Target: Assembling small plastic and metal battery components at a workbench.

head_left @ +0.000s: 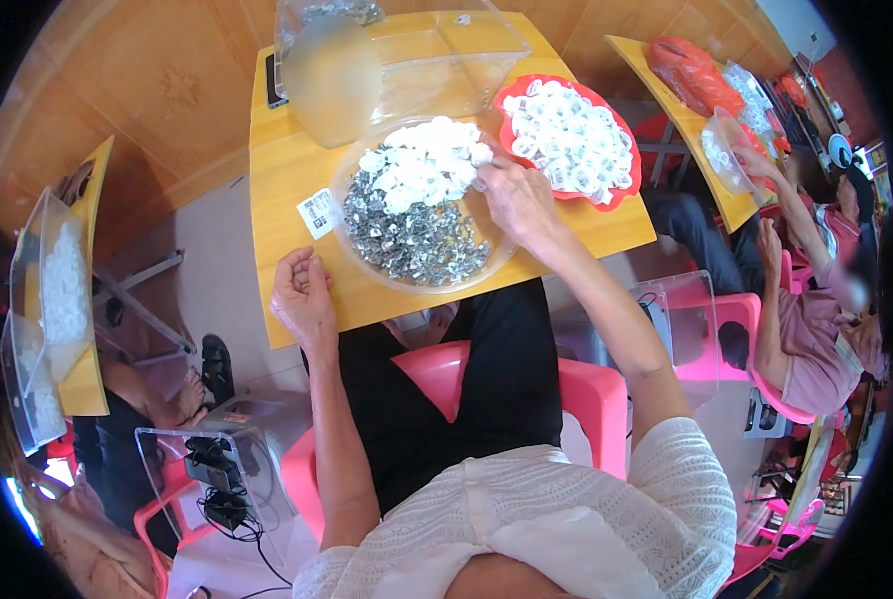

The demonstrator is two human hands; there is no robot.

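A round clear tub (372, 277) stands near the table's front edge. White plastic pieces (422, 165) are heaped in its far part, and many small silvery metal parts (412, 240) fill the near part. My right hand (523, 205) reaches over the tub's right rim, its fingers pinched together at the edge of the white heap; what they hold is too small to make out. At the table's front left edge, my left hand (305, 299) has its fingers curled in, and whatever is in them is hidden. A red scalloped tray (626, 130) beyond my right hand holds white pieces with metal inserts.
Clear plastic bins (446, 75) stand at the table's back, beside a dark phone-like object (276, 80). A printed white label (316, 213) lies left of the tub. Other people work at tables on both sides; one person's hand (756, 165) reaches into a clear bowl.
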